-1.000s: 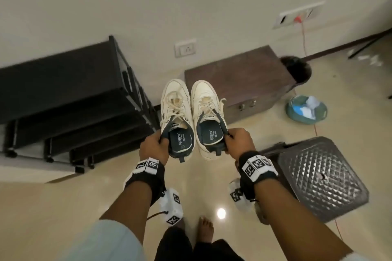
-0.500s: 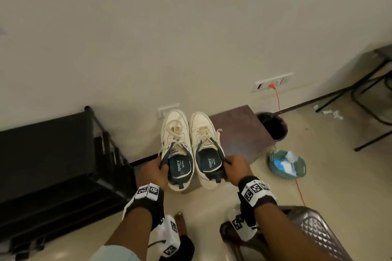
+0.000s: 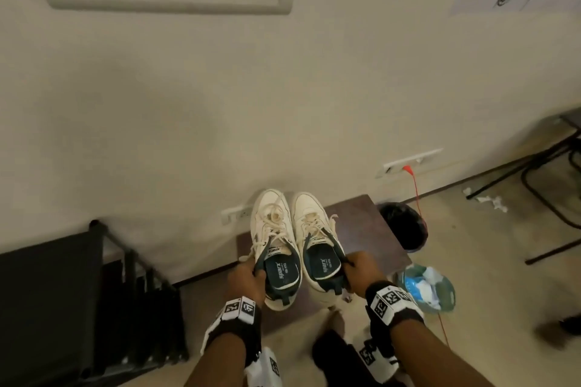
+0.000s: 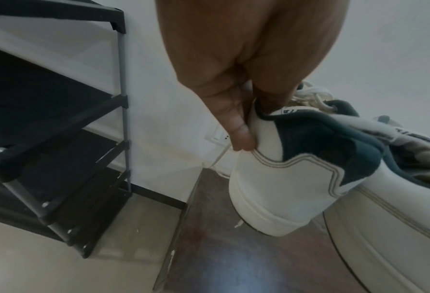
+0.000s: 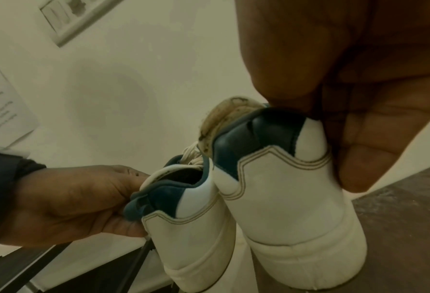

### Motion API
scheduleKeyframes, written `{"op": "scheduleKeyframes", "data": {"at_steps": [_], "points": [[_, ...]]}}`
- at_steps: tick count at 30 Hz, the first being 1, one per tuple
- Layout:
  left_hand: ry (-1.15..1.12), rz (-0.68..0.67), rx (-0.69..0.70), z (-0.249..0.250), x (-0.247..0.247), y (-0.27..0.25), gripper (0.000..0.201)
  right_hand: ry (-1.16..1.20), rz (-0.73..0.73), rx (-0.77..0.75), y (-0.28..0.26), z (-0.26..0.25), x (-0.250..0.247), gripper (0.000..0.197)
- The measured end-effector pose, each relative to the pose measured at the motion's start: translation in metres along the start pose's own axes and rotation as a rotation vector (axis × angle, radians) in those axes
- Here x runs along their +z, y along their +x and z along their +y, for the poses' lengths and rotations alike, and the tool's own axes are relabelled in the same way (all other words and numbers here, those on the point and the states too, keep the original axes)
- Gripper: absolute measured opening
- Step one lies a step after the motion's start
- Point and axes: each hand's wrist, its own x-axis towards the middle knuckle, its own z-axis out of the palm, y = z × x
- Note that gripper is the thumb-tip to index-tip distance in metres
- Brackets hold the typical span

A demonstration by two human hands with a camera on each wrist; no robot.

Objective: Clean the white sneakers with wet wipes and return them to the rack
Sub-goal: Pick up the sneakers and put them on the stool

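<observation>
Two white sneakers with dark blue collars hang side by side in the air, toes pointing at the wall. My left hand [image 3: 248,276] pinches the collar of the left sneaker [image 3: 273,239], thumb inside and fingers on the outer side, as the left wrist view shows on that left sneaker [image 4: 284,178]. My right hand [image 3: 355,270] pinches the collar of the right sneaker [image 3: 314,229] the same way, with the right sneaker's heel [image 5: 284,188] close up in the right wrist view. The black shoe rack [image 3: 63,308] stands low at the left, its shelves [image 4: 45,128] dark and bare.
A dark brown wooden box [image 3: 355,229] lies on the floor under the sneakers. A black bin [image 3: 402,226] and a green basin [image 3: 440,295] holding a wipes pack and used wipes sit at the right. A red cable [image 3: 416,188] hangs from a wall socket. Chair legs [image 3: 550,198] stand far right.
The view has tilted up along the wall and the rack has slid down to the lower left. Both hands keep their hold on the sneakers, side by side.
</observation>
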Motion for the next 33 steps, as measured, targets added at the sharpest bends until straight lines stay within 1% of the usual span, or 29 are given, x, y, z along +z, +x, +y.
{"op": "scheduleKeyframes", "data": {"at_steps": [5,7,9,13,17,20,23,25,27,28,30,33], "points": [[-0.037,0.035,-0.029,0.018,0.016,0.03,0.024,-0.029,-0.07,-0.047,0.052,0.0,-0.016,0.028],[-0.065,0.063,-0.051,0.02,0.034,0.04,0.023,-0.058,-0.089,-0.077,0.076,0.005,-0.021,0.026],[-0.09,0.067,-0.105,0.021,0.055,0.045,0.026,-0.089,-0.13,-0.102,0.102,0.014,-0.024,0.026],[-0.056,0.105,-0.255,0.032,0.104,0.053,0.033,-0.139,-0.217,-0.156,0.153,0.052,-0.028,0.025],[-0.055,0.139,-0.338,0.056,0.154,0.068,0.028,-0.151,-0.306,-0.197,0.191,0.099,-0.03,0.025],[-0.129,0.132,-0.358,0.06,0.192,0.083,0.02,-0.135,-0.298,-0.214,0.213,0.133,-0.024,0.025],[-0.193,0.145,-0.366,0.049,0.227,0.107,0.017,-0.115,-0.279,-0.22,0.235,0.161,-0.01,0.023],[-0.206,0.138,-0.321,0.036,0.253,0.122,0.025,-0.093,-0.236,-0.221,0.25,0.18,0.002,0.023],[-0.208,0.176,-0.259,0.026,0.275,0.129,0.041,-0.068,-0.205,-0.235,0.262,0.198,0.014,0.023],[-0.211,0.204,-0.247,0.024,0.284,0.13,0.045,-0.066,-0.193,-0.247,0.267,0.205,0.019,0.022],[-0.173,0.228,-0.245,0.019,0.302,0.133,0.044,-0.065,-0.157,-0.271,0.276,0.218,0.028,0.021],[-0.136,0.23,-0.231,0.009,0.326,0.14,0.044,-0.035,-0.123,-0.293,0.286,0.238,0.037,0.02]]}}
